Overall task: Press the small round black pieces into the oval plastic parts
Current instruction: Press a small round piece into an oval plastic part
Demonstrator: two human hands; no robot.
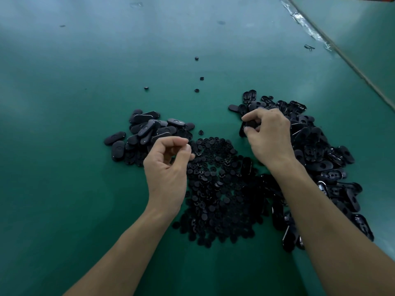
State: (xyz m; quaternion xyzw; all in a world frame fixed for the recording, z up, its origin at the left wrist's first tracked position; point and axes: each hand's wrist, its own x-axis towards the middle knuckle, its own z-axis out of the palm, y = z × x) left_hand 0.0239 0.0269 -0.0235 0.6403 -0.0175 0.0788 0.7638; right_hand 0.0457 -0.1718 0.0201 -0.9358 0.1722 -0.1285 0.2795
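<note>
flat black oval part (251, 124), pinched

Green table (64, 167) w/ oval parts (316, 150), round pieces (218, 189), poss. tape scrap (305, 24).

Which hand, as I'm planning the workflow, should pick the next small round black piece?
Probably left. The left hand hovers at the edge of the heap of small round black pieces, nothing visible in it; the right hand grips an oval black plastic part.
</note>
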